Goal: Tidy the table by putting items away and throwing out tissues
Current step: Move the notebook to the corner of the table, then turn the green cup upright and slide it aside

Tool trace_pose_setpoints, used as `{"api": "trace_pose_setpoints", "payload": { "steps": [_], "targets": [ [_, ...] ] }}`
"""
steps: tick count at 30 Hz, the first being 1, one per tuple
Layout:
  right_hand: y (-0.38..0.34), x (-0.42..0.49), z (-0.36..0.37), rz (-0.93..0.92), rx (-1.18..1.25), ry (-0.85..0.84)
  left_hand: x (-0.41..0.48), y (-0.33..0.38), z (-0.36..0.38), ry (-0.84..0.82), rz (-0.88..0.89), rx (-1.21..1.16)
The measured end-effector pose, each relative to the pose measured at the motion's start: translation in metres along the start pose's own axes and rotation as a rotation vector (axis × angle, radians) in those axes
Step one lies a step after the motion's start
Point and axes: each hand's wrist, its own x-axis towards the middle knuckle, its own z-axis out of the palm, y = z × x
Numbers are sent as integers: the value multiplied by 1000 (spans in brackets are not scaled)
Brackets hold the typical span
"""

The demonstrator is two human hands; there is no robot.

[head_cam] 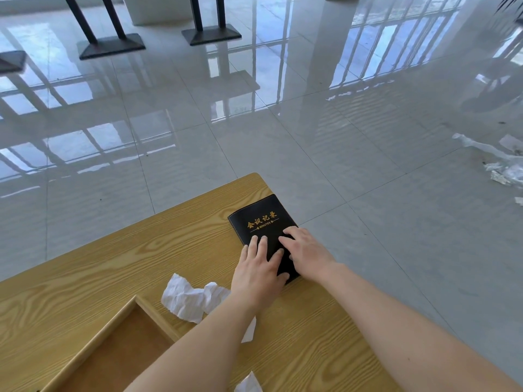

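The black notebook (261,219) lies flat, cover up, at the far right corner of the wooden counter (141,250), about 1 o'clock from the view's centre of the counter. Its long axis runs from 5 o'clock at the near end to 11 o'clock at the far end, with the gold title toward the far end. The left grip (259,271) rests on the near half of the cover with fingers straight and spread. The right grip (304,254) lies across the cover's right side, its fingers loosely bent and their tips on the cover. Together they hide the notebook's near half and its right edge. At 7 o'clock from the notebook a crumpled white tissue (189,301) lies partly under the left forearm. A tissue scrap (249,384) is cut off at the bottom edge. An open wooden drawer (155,315) sits at the near left. Beyond lies the glossy tiled floor (311,123), with crumpled clear plastic (501,168) at 3 o'clock.
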Motion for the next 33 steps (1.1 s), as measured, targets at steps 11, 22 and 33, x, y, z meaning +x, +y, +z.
{"api": "trace_pose_setpoints", "payload": {
  "steps": [11, 22, 33],
  "targets": [
    [-41, -24, -13, -24, 89, 130, -35, -32, -25, 61, -81, 67],
    [-123, -44, -25, -138, 110, 129, -119, -69, -57, 163, -219, 87],
    [-262, -55, -20, -386, 187, 74, -257, -124, -89, 261, -531, 56]
  ]
}}
